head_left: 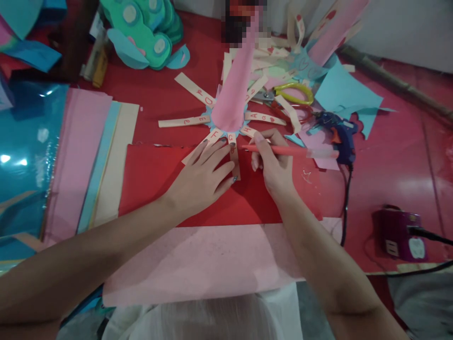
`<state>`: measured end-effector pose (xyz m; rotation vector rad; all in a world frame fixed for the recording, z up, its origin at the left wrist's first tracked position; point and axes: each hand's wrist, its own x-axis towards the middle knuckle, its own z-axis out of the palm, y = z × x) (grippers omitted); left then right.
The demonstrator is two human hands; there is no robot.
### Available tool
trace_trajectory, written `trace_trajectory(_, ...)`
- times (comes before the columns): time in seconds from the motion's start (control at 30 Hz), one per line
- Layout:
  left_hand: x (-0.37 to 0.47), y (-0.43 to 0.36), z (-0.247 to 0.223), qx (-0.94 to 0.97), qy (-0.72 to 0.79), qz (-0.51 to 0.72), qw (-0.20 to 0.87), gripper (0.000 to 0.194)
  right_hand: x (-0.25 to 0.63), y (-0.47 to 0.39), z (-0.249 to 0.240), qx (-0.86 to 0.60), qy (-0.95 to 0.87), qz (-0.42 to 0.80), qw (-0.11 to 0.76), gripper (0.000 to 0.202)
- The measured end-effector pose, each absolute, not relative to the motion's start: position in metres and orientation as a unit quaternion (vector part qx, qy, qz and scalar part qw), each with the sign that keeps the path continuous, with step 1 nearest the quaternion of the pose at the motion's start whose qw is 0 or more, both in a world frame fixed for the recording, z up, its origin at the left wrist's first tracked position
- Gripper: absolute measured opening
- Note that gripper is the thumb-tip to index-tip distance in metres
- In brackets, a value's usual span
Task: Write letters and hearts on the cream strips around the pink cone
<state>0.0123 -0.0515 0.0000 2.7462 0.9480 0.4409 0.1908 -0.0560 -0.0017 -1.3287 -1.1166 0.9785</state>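
Observation:
A pink paper cone (231, 94) stands on a light-blue scalloped paper base (205, 118). Cream paper strips (184, 122) with red handwritten letters fan out around it. My left hand (205, 177) lies flat, fingers spread, over the strips marked F and G. In my right hand (272, 165) is a red pen (293, 151), its tip pointing left beside the G strip; whether it touches the paper I cannot tell. Beneath both hands lies a red sheet (152, 179), with a pink sheet (212, 259) nearer to me.
Yellow-handled scissors (293, 93), a blue glue gun (336, 132) and paper scraps (348, 94) lie at the right. A purple power box (401, 233) sits near the right edge. Coloured sheets (85, 156) are stacked left; green foam-like cutouts (141, 33) lie behind.

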Motion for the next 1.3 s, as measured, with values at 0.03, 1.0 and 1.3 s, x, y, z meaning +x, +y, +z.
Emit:
trace_trajectory(0.03,0.0125,-0.0515,0.0002,0.93,0.32,0.152,0.102,0.033,0.1907,-0.0559,-0.0017,-0.564,-0.473,0.413,0.536,0.027)
trace_trajectory(1.0,0.0126,-0.051,0.0055,0.924,0.332,0.166,0.094,0.025,0.1905,-0.0556,-0.0023,-0.585,-0.448,0.385,0.556,0.023)
trace_trajectory(1.3,0.0128,-0.0521,0.0017,0.91,0.362,0.163,0.117,0.044,0.1907,-0.0558,-0.0032,-0.574,-0.451,0.388,0.563,0.023)
